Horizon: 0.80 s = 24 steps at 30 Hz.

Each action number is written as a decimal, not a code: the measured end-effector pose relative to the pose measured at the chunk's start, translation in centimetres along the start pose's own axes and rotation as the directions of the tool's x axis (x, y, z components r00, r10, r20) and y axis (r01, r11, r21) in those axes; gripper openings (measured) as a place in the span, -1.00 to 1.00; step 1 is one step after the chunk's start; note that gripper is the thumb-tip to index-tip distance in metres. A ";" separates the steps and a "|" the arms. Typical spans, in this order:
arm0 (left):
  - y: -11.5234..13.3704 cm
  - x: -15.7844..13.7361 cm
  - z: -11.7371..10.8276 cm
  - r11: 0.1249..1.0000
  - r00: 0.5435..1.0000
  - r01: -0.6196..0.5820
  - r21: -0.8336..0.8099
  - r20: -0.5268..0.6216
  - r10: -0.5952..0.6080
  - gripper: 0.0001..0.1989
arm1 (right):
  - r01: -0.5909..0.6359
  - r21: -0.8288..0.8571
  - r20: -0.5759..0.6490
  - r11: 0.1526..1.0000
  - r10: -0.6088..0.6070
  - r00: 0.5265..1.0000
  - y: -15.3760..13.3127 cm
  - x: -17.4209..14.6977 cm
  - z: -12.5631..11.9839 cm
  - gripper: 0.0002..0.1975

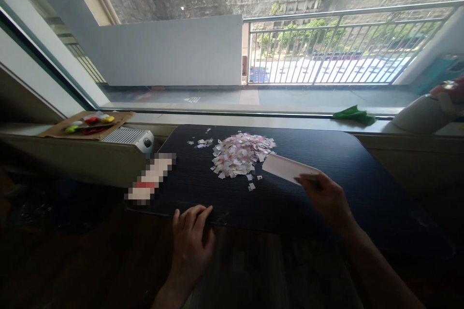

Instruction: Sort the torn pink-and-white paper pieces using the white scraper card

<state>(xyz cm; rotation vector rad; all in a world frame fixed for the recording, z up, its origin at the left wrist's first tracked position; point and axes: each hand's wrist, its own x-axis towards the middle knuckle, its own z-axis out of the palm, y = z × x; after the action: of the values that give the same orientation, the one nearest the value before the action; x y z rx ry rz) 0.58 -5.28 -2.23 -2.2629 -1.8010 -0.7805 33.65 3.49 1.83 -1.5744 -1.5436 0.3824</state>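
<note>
A heap of small pink and white paper pieces (241, 152) lies on a dark wood-grain table (232, 207). My right hand (328, 195) grips a flat, pale rectangular card (286, 168) by its near right end. The card is tilted, and its far end is close to the right side of the heap; whether they touch I cannot tell. A few loose pieces (251, 186) lie in front of the heap, and others (204, 143) at its back left. At the table's near edge rests my left hand (192, 231), fingers apart and holding nothing.
A blurred-out pale item with a red band (145, 184) lies at the table's left corner. Along the window side are a white vented box (130, 138), cardboard (54, 128) with colourful items, a green cloth-like item (353, 115) and a white bottle-like container (420, 113).
</note>
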 end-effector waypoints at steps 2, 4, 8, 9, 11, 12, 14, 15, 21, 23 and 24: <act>0.1 0.0 -0.1 1.000 1.000 0.003 -0.006 -0.001 -0.003 -0.57 | -0.018 -0.021 -0.044 1.000 0.017 0.999 -0.1 0.2 0.2 -0.75; 0.2 0.1 -0.2 1.000 1.000 0.001 -0.009 0.001 -0.001 -0.57 | -0.023 -0.017 -0.004 1.000 0.023 1.000 -0.3 0.3 0.5 -0.76; 0.4 0.2 -0.2 1.000 1.000 -0.008 -0.015 -0.012 0.008 -0.59 | -0.006 0.084 0.134 0.996 -0.006 0.991 -1.2 -0.4 0.4 -0.79; 0.4 0.2 -0.2 1.000 1.000 -0.009 -0.014 -0.022 0.008 -0.60 | -0.014 0.111 0.125 0.994 0.000 0.992 -1.4 -0.7 0.2 -0.79; 0.4 0.1 -0.2 1.000 1.000 -0.015 -0.008 -0.028 0.014 -0.60 | -0.051 0.138 0.079 0.989 0.040 0.996 -1.5 -1.1 -0.3 -0.77; 0.3 0.1 -0.2 1.000 1.000 -0.019 -0.003 -0.024 0.019 -0.60 | -0.067 0.134 0.063 0.989 0.059 0.996 -1.5 -1.3 -0.4 -0.77; 0.3 0.1 -0.2 1.000 1.000 -0.026 0.002 0.000 0.026 -0.58 | -0.073 0.096 0.066 0.993 0.067 0.996 -1.4 -1.7 -0.5 -0.78; 0.3 0.1 -0.2 1.000 1.000 -0.026 0.002 0.003 0.026 -0.58 | -0.066 0.079 0.086 0.995 0.059 0.995 -1.4 -2.0 -0.4 -0.79; 0.7 0.3 -0.3 1.000 0.999 -0.005 -0.015 -0.049 0.004 -0.61 | -0.046 0.100 0.163 0.994 0.029 0.986 -2.3 -3.2 -0.1 -0.80; 0.8 0.4 -0.3 1.000 0.998 -0.007 -0.015 -0.057 0.006 -0.61 | -0.066 0.095 0.114 0.993 0.055 0.992 -2.5 -3.1 -0.2 -0.79; 0.9 0.4 -0.3 1.000 0.998 -0.014 -0.013 -0.054 0.013 -0.61 | -0.074 0.097 0.096 0.993 0.065 0.993 -2.5 -2.9 -0.2 -0.79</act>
<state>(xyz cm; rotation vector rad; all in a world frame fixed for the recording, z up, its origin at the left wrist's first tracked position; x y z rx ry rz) 1.35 -5.30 -1.63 -2.2375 -1.7608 -0.8450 31.62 0.37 2.84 -1.5543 -1.5176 0.5705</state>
